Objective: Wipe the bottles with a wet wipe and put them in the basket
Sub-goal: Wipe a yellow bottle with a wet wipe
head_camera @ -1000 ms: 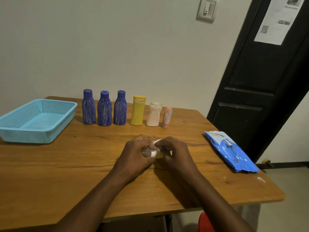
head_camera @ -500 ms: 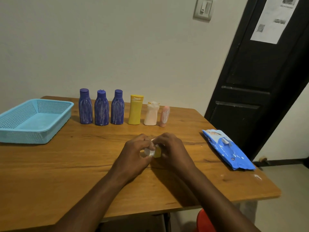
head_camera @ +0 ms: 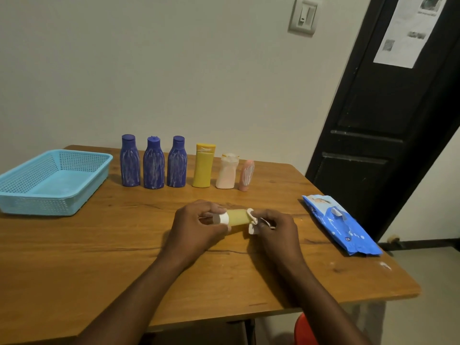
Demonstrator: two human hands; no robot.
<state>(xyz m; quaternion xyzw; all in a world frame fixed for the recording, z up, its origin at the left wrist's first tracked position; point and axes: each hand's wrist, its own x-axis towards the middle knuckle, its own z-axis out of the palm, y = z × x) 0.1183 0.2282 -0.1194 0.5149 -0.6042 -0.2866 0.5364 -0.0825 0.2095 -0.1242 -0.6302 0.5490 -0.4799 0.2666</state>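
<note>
A small yellow bottle [head_camera: 237, 217] with a white cap lies sideways between my hands at the table's middle. My left hand [head_camera: 199, 226] grips its capped end. My right hand [head_camera: 276, 232] pinches a white wet wipe [head_camera: 252, 220] against the bottle's other end. A row of streaked bottles stands at the back: three blue bottles [head_camera: 153, 166], a yellow bottle [head_camera: 203, 166], a pale pink bottle [head_camera: 226, 171] and a small pink bottle [head_camera: 246, 175]. The light blue basket [head_camera: 82, 192] sits at the left with nothing in it.
A blue wet-wipe pack [head_camera: 341, 226] lies near the wooden table's [head_camera: 99, 257] right edge. A black door [head_camera: 373, 135] stands to the right. Something red [head_camera: 305, 329] shows below the table's front edge.
My hands have drawn apart along the small bottle, so its yellow body shows between them. The wipe has slid to the right end with my right hand.
</note>
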